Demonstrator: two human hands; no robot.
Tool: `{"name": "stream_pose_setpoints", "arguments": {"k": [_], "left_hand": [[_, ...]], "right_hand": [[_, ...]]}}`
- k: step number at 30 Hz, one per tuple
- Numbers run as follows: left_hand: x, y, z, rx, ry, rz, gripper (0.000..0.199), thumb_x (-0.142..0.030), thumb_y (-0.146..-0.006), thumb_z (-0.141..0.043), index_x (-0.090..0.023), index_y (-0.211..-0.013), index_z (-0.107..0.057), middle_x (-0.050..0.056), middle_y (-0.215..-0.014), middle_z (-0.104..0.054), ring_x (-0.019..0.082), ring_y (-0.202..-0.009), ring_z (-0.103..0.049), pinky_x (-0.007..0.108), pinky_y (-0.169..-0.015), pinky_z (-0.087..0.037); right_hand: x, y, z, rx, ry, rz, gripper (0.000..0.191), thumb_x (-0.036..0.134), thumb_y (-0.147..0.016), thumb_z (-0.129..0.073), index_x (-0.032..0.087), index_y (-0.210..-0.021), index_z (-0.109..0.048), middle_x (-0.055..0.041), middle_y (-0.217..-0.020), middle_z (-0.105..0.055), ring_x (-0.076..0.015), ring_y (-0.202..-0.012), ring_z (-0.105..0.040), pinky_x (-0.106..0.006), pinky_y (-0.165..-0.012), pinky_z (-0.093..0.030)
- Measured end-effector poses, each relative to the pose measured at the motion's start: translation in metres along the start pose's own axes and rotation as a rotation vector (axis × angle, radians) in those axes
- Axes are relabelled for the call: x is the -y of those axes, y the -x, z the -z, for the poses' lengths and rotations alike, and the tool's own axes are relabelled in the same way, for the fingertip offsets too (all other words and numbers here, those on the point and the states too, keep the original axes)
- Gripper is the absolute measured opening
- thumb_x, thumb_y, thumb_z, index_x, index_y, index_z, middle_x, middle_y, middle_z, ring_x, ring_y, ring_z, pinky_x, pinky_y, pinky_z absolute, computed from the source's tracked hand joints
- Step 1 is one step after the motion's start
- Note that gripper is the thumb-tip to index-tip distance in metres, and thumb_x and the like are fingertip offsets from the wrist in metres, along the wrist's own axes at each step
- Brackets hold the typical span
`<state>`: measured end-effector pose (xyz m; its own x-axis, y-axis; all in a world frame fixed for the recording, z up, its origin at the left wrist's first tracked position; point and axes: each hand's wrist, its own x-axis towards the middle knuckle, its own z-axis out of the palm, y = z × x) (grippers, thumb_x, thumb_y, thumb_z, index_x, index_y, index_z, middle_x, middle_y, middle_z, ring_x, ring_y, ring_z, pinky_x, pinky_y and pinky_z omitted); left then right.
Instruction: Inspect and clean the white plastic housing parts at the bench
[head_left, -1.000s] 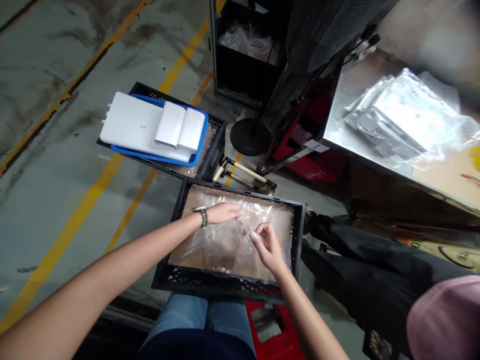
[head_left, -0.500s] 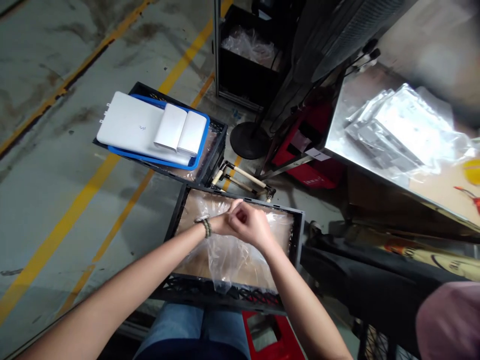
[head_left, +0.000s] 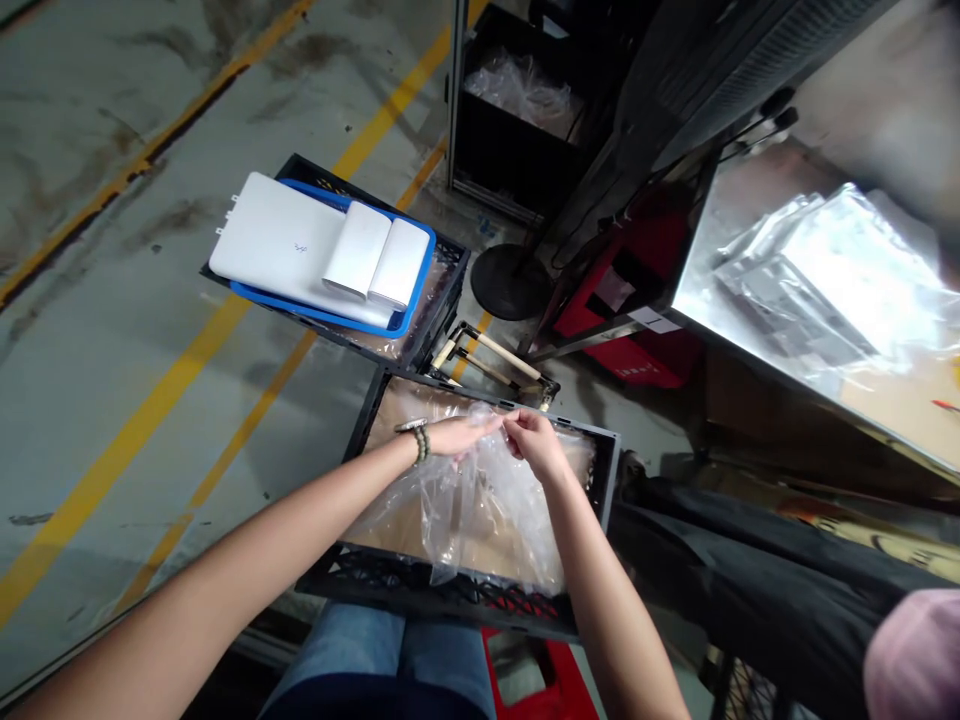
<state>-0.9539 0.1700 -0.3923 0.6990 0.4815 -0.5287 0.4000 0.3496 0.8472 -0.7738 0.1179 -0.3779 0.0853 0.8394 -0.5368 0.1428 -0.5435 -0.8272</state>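
Note:
A black crate [head_left: 611, 480] in front of me holds brown cardboard [head_left: 397, 515] with crumpled clear plastic [head_left: 450, 520] over it. Above its far half, my left hand [head_left: 461, 436] reaches in from the left, a beaded bracelet on its wrist, fingers stretched towards the right and touching the plastic. My right hand [head_left: 531, 438] is closed in a pinch on the plastic, right at the left fingertips. Part of the left fingers is hidden by the plastic and the glare.
A second black crate [head_left: 442, 318] at the upper left carries a blue tray [head_left: 421, 285] with white devices [head_left: 285, 240]. Silvery plastic bags [head_left: 832, 280] lie on a metal table [head_left: 694, 285] at the right. Beyond stand a round black base [head_left: 511, 282] and a red bin [head_left: 649, 350].
My hands have moved from overlapping to side by side, the right one shifting right. More of the plastic is spread and lifted between them. The whole view has shifted slightly.

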Motion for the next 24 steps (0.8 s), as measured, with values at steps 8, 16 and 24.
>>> {"name": "stream_pose_setpoints", "arguments": {"k": [8, 16, 24], "left_hand": [[0.005, -0.015, 0.023, 0.179, 0.088, 0.110, 0.073, -0.081, -0.089, -0.039, -0.020, -0.116, -0.071, 0.010, -0.087, -0.075, 0.020, -0.062, -0.067, 0.027, -0.050, -0.044], [0.008, 0.009, 0.007, 0.045, -0.219, -0.092, 0.034, -0.050, -0.084, -0.071, -0.016, -0.087, -0.068, 0.005, -0.081, -0.071, 0.016, -0.067, -0.061, 0.026, -0.058, -0.044], [-0.012, 0.026, -0.011, -0.033, -0.748, -0.525, 0.027, 0.002, -0.070, -0.059, -0.023, -0.078, -0.064, -0.001, -0.077, -0.069, 0.018, -0.071, -0.059, 0.028, -0.057, -0.035]], "right_hand": [[-0.017, 0.022, -0.036, -0.344, 0.057, 0.186, 0.037, 0.056, -0.092, -0.055, 0.022, -0.079, -0.058, -0.0040, -0.073, -0.064, -0.0181, -0.066, -0.062, -0.033, -0.060, -0.053], [-0.027, 0.087, -0.030, -0.337, 0.270, 0.487, 0.018, 0.037, -0.087, -0.073, 0.026, -0.073, -0.069, -0.0050, -0.086, -0.070, -0.0243, -0.092, -0.060, -0.046, -0.095, -0.045], [-0.010, 0.012, 0.002, 0.147, 0.059, 0.147, 0.050, 0.066, -0.098, -0.043, 0.024, -0.106, -0.070, -0.0068, -0.108, -0.075, -0.0270, -0.114, -0.064, -0.041, -0.101, -0.046]]}}
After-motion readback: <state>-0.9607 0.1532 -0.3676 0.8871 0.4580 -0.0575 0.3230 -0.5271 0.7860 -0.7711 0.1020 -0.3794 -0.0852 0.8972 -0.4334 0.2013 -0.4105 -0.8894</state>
